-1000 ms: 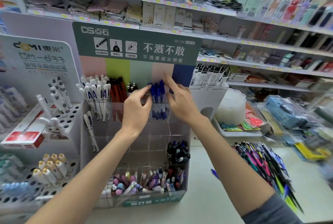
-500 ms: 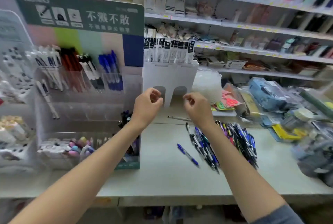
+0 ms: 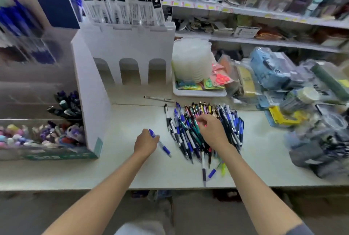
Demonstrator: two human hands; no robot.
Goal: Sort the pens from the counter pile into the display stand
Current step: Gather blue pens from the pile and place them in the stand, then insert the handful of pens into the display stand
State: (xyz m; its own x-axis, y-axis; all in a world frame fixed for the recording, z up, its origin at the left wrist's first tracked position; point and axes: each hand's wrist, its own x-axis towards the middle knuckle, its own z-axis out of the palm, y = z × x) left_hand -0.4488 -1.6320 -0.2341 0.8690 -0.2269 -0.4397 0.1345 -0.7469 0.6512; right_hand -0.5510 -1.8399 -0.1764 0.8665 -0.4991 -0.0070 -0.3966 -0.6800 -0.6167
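A pile of several mixed pens (image 3: pixel 229 121) lies spread on the pale counter (image 3: pixel 120 170). My left hand (image 3: pixel 146 143) holds a blue pen (image 3: pixel 164 147) that lies apart, just left of the pile; its tip end sticks out toward the lower right. My right hand (image 3: pixel 211 131) is over the middle of the pile, fingers curled down among the pens and pinching at a teal and pink one. The clear display stand (image 3: pixel 37 114) is at the far left, blurred, with blue pens (image 3: pixel 20 21) in an upper slot.
A white cardboard divider (image 3: pixel 90 91) with arched openings stands between the stand and the pile. A white tray (image 3: pixel 200 92) with a stack of plastic lids sits behind the pile. Bagged goods (image 3: pixel 311 121) crowd the counter's right side. A single thin pen (image 3: pixel 158 99) lies behind.
Both hands have left the stand's blue pen slot and dropped to the counter. The view swung right and down. My left hand took the loose blue pen; my right reached into the pile.
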